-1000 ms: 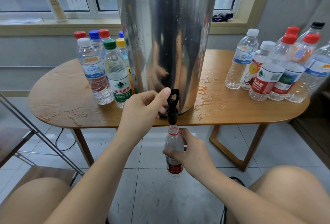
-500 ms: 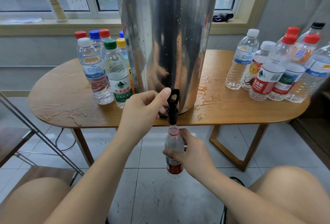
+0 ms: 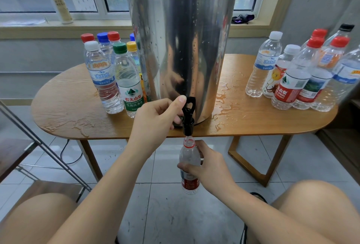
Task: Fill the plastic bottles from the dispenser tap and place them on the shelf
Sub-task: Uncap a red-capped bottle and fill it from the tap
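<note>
One plastic bottle (image 3: 189, 158), uncapped and red-labelled, is held upright in the right hand (image 3: 211, 167), whose fingers and thumb are curled round its mid-body, with the label below the grip and the neck above it. Its long axis is vertical. The mouth sits straight below the spout of the black tap (image 3: 188, 116) and very close to it; whether rim and spout touch cannot be told. The fill level is not readable through the clear wall. One left hand (image 3: 155, 123), above and just left of the bottle, is closed on the tap, with the thumb tip against the top of the lever, the other fingers curled beside the tap body, and the forearm rising from lower left. One steel dispenser (image 3: 181, 49) stands beyond both hands at the near edge of a wet wooden table (image 3: 74, 107), its tap overhanging that edge. One group, the left-side capped bottles (image 3: 116, 80), stands beyond and left of the left hand and is judged filled. One group, the right-side capped bottles (image 3: 292, 80), stands beyond and right of the right hand and is judged mostly empty. One rack with wooden boards (image 3: 11, 154), low and well left of the left hand, is judged to be the shelf. Step judged: filling. The coming move turns on the spout-to-mouth line. The right hand carries the bottle, and lowering it along its own axis before any tilt should avoid a spill. The left hand is nearer the rack.
</note>
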A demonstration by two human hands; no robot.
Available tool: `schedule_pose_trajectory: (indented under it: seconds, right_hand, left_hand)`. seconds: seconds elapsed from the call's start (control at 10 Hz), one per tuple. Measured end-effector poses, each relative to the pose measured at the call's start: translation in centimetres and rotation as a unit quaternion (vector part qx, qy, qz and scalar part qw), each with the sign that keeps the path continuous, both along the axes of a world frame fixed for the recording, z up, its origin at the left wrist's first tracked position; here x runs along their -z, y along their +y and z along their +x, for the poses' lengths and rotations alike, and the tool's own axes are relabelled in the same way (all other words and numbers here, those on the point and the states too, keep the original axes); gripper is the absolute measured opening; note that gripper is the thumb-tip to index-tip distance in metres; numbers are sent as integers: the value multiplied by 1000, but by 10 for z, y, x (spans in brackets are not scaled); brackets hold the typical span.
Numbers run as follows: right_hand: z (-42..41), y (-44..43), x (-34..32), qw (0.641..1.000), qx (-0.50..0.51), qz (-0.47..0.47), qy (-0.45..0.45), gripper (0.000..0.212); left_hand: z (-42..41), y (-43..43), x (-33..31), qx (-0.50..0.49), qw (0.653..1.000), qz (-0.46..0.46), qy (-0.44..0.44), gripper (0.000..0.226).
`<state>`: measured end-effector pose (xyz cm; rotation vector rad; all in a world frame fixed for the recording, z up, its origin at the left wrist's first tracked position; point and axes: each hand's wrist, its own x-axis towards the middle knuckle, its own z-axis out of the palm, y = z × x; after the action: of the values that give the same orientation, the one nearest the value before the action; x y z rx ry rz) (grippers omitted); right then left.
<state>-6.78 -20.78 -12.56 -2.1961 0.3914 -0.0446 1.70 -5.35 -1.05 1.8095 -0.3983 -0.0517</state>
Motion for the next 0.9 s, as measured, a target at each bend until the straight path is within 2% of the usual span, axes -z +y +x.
schedule_pose_trajectory:
  seconds: [0.9]
  right_hand:
    - [2,-2,7,1000,0,-1,-10,70]
  left_hand:
    - [-1,0,0,0,1000,1,-4,46]
